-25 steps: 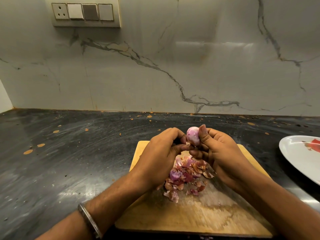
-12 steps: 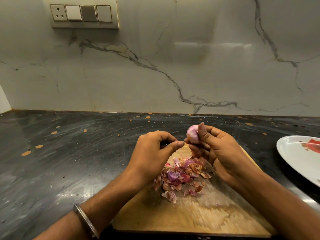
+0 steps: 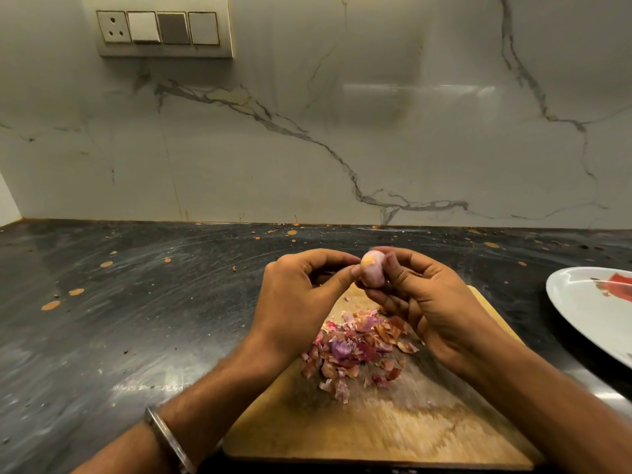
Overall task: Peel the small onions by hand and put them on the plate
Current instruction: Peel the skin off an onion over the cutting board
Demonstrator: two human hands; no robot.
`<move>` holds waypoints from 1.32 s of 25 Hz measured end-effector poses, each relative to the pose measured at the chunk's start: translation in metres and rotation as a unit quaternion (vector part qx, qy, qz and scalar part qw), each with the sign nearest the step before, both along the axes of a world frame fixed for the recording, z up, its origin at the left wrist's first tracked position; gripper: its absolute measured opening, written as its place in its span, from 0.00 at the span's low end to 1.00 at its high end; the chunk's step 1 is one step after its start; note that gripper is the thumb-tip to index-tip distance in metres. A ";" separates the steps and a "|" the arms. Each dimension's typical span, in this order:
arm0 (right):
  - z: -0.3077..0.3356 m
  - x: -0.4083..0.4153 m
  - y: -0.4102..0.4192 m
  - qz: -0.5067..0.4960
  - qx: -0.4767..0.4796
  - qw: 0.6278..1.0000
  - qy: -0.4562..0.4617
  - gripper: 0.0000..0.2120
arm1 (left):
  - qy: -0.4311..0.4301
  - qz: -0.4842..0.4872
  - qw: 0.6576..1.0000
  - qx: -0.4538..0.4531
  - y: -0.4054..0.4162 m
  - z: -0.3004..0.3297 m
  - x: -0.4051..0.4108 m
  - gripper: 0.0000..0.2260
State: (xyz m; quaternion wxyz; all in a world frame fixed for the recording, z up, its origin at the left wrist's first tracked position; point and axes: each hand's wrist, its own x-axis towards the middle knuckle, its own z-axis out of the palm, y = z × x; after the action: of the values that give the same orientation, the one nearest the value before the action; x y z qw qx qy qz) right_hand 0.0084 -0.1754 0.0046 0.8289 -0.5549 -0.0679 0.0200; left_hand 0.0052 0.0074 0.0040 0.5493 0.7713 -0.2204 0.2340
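A small pale pink onion (image 3: 372,273) is held up above the far end of the wooden cutting board (image 3: 376,436). My right hand (image 3: 420,302) grips it between thumb and curled fingers. My left hand (image 3: 301,302) has its thumb and forefinger pinching at the onion's left side. A heap of purple and brown onion skins (image 3: 355,350) lies on the board below the hands. The white plate (image 3: 591,309) with a red pattern sits at the right edge of the view, partly cut off.
The board lies on a dark stone counter (image 3: 136,319) speckled with orange spots. A marble wall (image 3: 307,131) rises behind, with a switch panel (image 3: 160,29) at the upper left. A metal bangle (image 3: 167,439) circles my left wrist.
My left hand drew away from the onion, then came back to touch its left side. The onion has turned in my right hand and shows a yellowish end.
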 end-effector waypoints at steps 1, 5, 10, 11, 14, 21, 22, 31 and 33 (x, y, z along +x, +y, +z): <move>-0.001 0.000 0.001 0.004 0.001 1.000 0.000 0.14 | -0.002 0.000 1.000 0.000 0.000 0.000 0.000 0.08; -0.002 -0.002 0.002 -0.018 -0.046 0.998 -0.044 0.20 | 0.000 0.004 1.000 0.000 0.000 0.000 -0.001 0.08; 0.000 -0.009 0.004 -0.069 -0.155 0.977 -0.132 0.21 | 0.011 -0.001 1.000 0.009 0.001 0.000 -0.002 0.08; -0.001 -0.009 0.004 -0.080 -0.175 0.971 -0.142 0.21 | 0.008 0.000 1.000 0.016 0.001 0.000 -0.002 0.07; -0.002 -0.011 0.005 -0.096 -0.198 0.963 -0.154 0.20 | -0.005 0.012 0.999 0.032 0.000 -0.001 -0.003 0.06; -0.004 -0.013 0.010 -0.118 -0.213 0.954 -0.176 0.20 | -0.055 0.051 0.996 0.040 -0.005 -0.004 -0.006 0.06; -0.005 -0.013 0.010 -0.119 -0.214 0.954 -0.175 0.20 | -0.063 0.055 0.996 0.039 -0.006 -0.004 -0.006 0.06; -0.004 -0.007 0.008 -0.054 -0.112 0.983 -0.132 0.19 | 0.079 -0.010 0.991 -0.110 0.001 0.001 0.001 0.05; -0.003 -0.006 0.008 -0.036 -0.090 0.988 -0.117 0.18 | 0.161 -0.054 0.971 -0.168 0.001 0.002 0.003 0.06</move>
State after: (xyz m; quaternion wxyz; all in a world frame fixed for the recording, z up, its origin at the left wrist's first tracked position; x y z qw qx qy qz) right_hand 0.0025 -0.1672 0.0013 0.7622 -0.6276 -0.1424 -0.0696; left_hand 0.0082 0.0081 0.0060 0.7113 0.6821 -0.1285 0.1106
